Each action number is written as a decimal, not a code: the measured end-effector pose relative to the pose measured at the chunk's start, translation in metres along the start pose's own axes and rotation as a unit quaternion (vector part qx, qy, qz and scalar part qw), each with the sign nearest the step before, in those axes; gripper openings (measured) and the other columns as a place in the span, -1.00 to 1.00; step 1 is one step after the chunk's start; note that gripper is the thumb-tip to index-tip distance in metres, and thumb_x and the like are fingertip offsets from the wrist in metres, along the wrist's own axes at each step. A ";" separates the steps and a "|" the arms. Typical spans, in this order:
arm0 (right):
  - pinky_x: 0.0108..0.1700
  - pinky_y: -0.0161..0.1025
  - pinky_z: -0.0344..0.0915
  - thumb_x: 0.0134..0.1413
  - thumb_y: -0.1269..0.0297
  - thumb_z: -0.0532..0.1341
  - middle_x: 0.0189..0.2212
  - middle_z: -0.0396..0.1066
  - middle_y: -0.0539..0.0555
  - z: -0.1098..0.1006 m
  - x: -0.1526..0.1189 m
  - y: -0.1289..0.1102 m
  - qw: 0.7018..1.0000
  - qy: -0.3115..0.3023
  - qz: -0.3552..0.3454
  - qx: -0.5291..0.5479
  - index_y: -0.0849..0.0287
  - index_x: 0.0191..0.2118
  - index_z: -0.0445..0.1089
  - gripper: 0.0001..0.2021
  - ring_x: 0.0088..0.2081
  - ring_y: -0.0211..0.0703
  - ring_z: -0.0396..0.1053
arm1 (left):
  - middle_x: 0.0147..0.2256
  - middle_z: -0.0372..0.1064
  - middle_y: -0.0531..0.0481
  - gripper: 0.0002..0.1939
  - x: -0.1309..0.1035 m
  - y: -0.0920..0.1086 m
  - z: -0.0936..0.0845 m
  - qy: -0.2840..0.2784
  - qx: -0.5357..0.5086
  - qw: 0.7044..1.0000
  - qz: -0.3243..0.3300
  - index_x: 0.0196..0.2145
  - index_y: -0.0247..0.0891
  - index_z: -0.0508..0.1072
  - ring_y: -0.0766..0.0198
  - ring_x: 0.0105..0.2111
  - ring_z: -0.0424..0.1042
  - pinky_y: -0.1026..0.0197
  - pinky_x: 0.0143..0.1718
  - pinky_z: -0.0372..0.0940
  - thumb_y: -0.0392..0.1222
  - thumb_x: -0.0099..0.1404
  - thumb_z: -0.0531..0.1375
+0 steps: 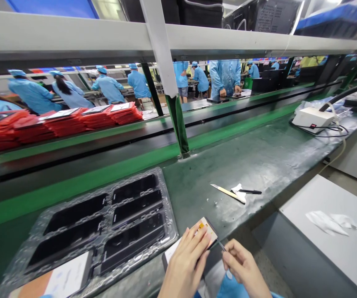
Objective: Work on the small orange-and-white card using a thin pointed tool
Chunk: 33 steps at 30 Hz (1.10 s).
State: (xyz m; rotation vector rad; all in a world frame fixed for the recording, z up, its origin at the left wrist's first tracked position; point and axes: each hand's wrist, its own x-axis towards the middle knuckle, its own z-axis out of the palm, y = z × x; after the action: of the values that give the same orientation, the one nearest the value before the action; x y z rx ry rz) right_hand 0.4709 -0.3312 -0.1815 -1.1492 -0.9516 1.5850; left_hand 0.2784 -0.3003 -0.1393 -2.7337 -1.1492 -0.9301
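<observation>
The flat panel [205, 232] sits at the near edge of the green workbench [252, 161], low in the head view, tilted up off the surface with a pale backing and a small orange tab near its upper end. The left hand [186, 265] grasps it, fingers laid across its lower part. The right hand [243, 267] is pinched closed on a thin dark tool [221, 245], whose tip meets the panel's right edge.

Just left of the hands lies a clear plastic tray [168, 207] with two columns of pockets; most pockets contain dark panels, and the nearest left pocket holds one covered with a white and orange sheet [62, 279].

Farther back on the bench, well apart from the hands, lie a pale-handled blade [226, 192], a scrap of white paper [238, 191] and a black pen [250, 191], close together. A white box [313, 118] with cables sits at the far right. Red stacks [63, 122] line the belt behind, and people in blue coats [108, 87] stand beyond it.
</observation>
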 end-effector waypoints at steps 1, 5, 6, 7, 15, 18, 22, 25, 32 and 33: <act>-0.64 -0.37 -0.22 -0.09 -0.35 0.25 -0.66 0.15 -0.17 -0.001 0.000 0.001 1.000 0.000 0.008 -0.003 0.13 -0.43 0.25 -0.44 -0.69 -0.45 -0.15 | 0.06 0.48 -0.09 -0.66 0.000 0.000 0.000 0.001 0.001 1.000 0.001 0.12 -0.22 0.39 0.12 0.12 0.41 0.02 0.14 0.33 -0.29 0.41 0.09; -0.62 -0.36 -0.22 -0.04 -0.36 0.19 -0.72 -0.09 -0.25 -0.004 0.001 0.002 1.000 0.006 0.009 -0.015 0.19 -0.37 0.36 -0.41 -0.66 -0.41 -0.21 | 0.06 0.48 -0.09 -0.66 0.002 0.001 -0.001 0.007 0.003 1.000 0.006 0.12 -0.23 0.39 0.13 0.11 0.42 0.03 0.13 0.33 -0.28 0.42 0.08; -0.62 -0.36 -0.23 -0.02 -0.36 0.18 -0.72 -0.14 -0.27 -0.004 0.001 0.003 1.000 0.007 0.005 -0.017 0.18 -0.37 0.35 -0.41 -0.66 -0.40 -0.22 | 0.06 0.48 -0.09 -0.66 0.002 0.001 -0.001 0.007 0.003 1.000 0.006 0.11 -0.23 0.39 0.14 0.11 0.42 0.03 0.13 0.33 -0.28 0.42 0.08; -0.61 -0.36 -0.24 -0.01 -0.36 0.17 -0.71 -0.17 -0.27 -0.004 0.001 0.003 1.000 0.006 0.002 -0.014 0.17 -0.38 0.33 -0.42 -0.65 -0.39 -0.24 | 0.06 0.48 -0.09 -0.67 0.002 0.001 -0.001 0.007 0.004 1.000 0.005 0.11 -0.23 0.39 0.13 0.11 0.42 0.03 0.13 0.33 -0.28 0.42 0.09; -0.61 -0.35 -0.23 -0.06 -0.35 0.22 -0.67 0.00 -0.21 -0.001 0.000 0.001 1.000 0.011 0.011 -0.001 0.16 -0.41 0.33 -0.43 -0.66 -0.42 -0.18 | 0.07 0.47 -0.08 -0.63 0.000 0.000 0.000 0.004 -0.001 1.000 -0.001 0.14 -0.21 0.37 0.14 0.13 0.40 0.03 0.16 0.31 -0.31 0.40 0.10; -0.60 -0.35 -0.24 -0.02 -0.38 0.16 -0.72 -0.14 -0.25 -0.001 0.001 0.000 1.000 0.009 0.000 -0.011 0.19 -0.39 0.38 -0.40 -0.65 -0.40 -0.21 | 0.07 0.47 -0.09 -0.64 0.001 0.000 -0.001 0.007 0.004 1.000 0.003 0.13 -0.22 0.38 0.15 0.12 0.42 0.04 0.15 0.31 -0.30 0.41 0.09; -0.63 -0.37 -0.28 -0.08 -0.37 0.22 -0.70 -0.11 -0.26 0.000 0.002 0.000 1.000 0.014 0.001 0.008 0.13 -0.43 0.28 -0.43 -0.66 -0.42 -0.24 | 0.07 0.47 -0.10 -0.64 0.002 0.000 -0.001 0.004 0.001 1.000 0.003 0.13 -0.22 0.38 0.14 0.13 0.40 0.04 0.15 0.32 -0.30 0.41 0.09; -0.64 -0.38 -0.25 -0.12 -0.35 0.27 -0.66 0.05 -0.21 0.000 0.002 -0.001 0.999 0.016 0.018 0.020 0.14 -0.43 0.29 -0.44 -0.68 -0.46 -0.20 | 0.06 0.48 -0.10 -0.65 0.002 0.001 0.000 0.003 0.007 1.000 0.003 0.13 -0.22 0.38 0.12 0.12 0.41 0.02 0.13 0.34 -0.29 0.41 0.08; -0.62 -0.38 -0.25 -0.07 -0.39 0.19 -0.71 -0.16 -0.26 0.002 0.002 0.000 1.000 0.021 -0.001 0.007 0.14 -0.43 0.29 -0.42 -0.66 -0.41 -0.23 | 0.07 0.47 -0.09 -0.65 0.001 0.001 -0.001 0.003 -0.001 1.000 -0.004 0.13 -0.21 0.38 0.13 0.13 0.40 0.04 0.14 0.33 -0.28 0.42 0.09; -0.62 -0.38 -0.25 -0.08 -0.38 0.21 -0.70 -0.13 -0.25 0.002 0.002 0.001 1.000 0.025 -0.003 0.004 0.12 -0.43 0.28 -0.43 -0.65 -0.41 -0.22 | 0.06 0.48 -0.09 -0.65 0.001 0.001 -0.002 0.004 -0.003 1.000 -0.005 0.13 -0.21 0.38 0.13 0.13 0.40 0.04 0.14 0.33 -0.28 0.42 0.08</act>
State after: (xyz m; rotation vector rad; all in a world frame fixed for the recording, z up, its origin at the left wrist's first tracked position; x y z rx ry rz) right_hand 0.4688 -0.3299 -0.1819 -1.1736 -0.9154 1.5471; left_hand 0.2786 -0.3002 -0.1370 -2.7275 -1.1615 -0.9468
